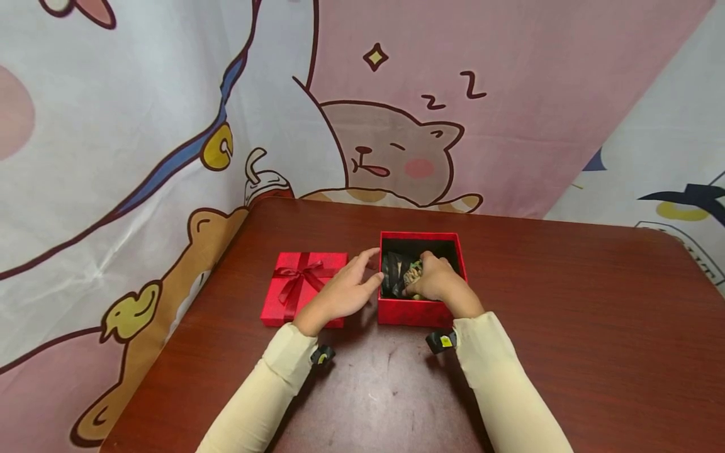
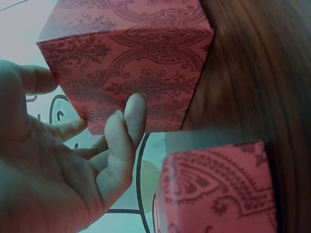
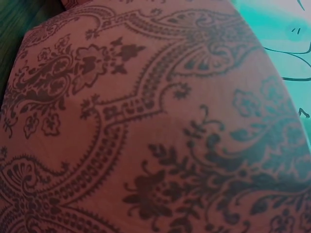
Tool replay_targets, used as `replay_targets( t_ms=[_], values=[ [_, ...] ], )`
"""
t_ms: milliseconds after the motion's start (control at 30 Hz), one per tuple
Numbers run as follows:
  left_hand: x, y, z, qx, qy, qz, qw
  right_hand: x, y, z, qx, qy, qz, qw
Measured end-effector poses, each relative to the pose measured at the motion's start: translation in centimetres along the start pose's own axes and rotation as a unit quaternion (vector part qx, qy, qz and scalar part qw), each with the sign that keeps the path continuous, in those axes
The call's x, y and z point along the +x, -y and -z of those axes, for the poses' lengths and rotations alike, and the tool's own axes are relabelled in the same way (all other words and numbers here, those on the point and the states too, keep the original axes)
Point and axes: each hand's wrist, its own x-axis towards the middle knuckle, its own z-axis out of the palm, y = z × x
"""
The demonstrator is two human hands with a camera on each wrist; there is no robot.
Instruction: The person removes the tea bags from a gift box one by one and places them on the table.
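Note:
A red patterned box [image 1: 416, 313] with a black inside stands lidless on the table. My right hand [image 1: 438, 280] reaches down into it, thumb and fingers on either side of a small green-and-tan patterned item [image 1: 413, 272] and gripping it. Black packets [image 1: 394, 270] lie beside that item, along the box's left part. At the left wall, my left hand [image 1: 351, 289] has its fingers loosely spread, the tips at or against the box. The left wrist view shows these relaxed fingers [image 2: 132, 119] by the patterned wall. Only the box's outside fills the right wrist view, hiding the right hand.
To the left lies the red lid [image 1: 277, 296] with a dark red ribbon bow [image 1: 300, 274], partly beneath my left forearm. The brown wooden table [image 1: 566, 314] ends at a printed cartoon cloth [image 1: 510, 157] behind and to the left.

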Motion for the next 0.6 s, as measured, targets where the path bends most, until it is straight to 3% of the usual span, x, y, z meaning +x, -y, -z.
replay_targets(
  t_ms=[333,600],
  values=[
    [-0.14,-0.11,-0.03,-0.001,-0.002,-0.004,1.0000,-0.12,0.30,-0.05,-0.016,-0.011,0.000,0.9998],
    [-0.13,-0.12,-0.09,-0.006,0.001,-0.005,1.0000,-0.03,0.15,0.14,0.020,-0.050,0.003,0.9985]
  ],
)
